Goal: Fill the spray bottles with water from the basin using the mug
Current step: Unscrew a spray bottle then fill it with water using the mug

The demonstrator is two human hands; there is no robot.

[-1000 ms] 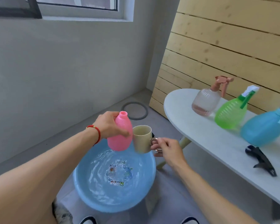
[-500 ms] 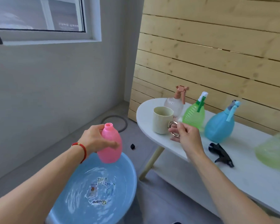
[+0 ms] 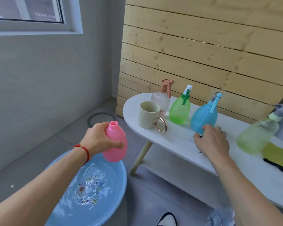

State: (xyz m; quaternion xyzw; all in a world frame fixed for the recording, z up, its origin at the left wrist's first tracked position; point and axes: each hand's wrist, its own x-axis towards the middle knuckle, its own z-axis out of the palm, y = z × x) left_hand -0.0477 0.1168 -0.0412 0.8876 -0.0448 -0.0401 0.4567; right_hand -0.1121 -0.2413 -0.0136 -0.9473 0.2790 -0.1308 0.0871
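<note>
My left hand (image 3: 98, 137) grips an uncapped pink bottle (image 3: 116, 144) by its shoulder, upright above the blue basin (image 3: 121, 181) of water on the floor. The beige mug (image 3: 148, 115) with a gold ring handle stands alone on the white table (image 3: 178, 139). My right hand (image 3: 212, 141) lies on the table in front of the blue spray bottle (image 3: 204, 116), fingers curled over a black spray head that is almost wholly hidden. A clear bottle with a peach sprayer (image 3: 160, 98) and a green spray bottle (image 3: 180, 110) stand behind the mug.
A pale yellow-green spray bottle (image 3: 256, 134) stands at the table's right, beside a yellow cloth (image 3: 278, 154) and a black item (image 3: 278, 165). A wooden slat wall backs the table. A dark ring (image 3: 101, 118) lies on the floor by the corner. My shoe (image 3: 167, 219) shows below.
My right hand set the mug on the table, let go of its handle and moved right onto the black spray head. The left hand still holds the pink bottle over the basin.
</note>
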